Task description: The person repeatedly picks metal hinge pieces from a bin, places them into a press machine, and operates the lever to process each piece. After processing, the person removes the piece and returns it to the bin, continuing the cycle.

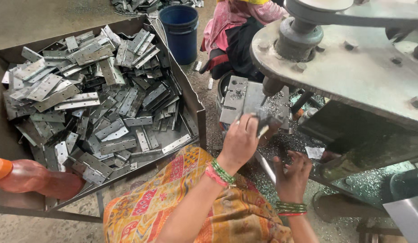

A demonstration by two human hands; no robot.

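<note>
At the far left an orange-capped bottle lies on its side at the edge of a big tray heaped with grey metal hinges. Behind the tray stands a blue bucket. Right of the tray, the left hand is clenched around a small metal hinge piece, holding it on the jig plate under the drill bit. The right hand is released, fingers spread, near the shaving-strewn machine base.
</note>
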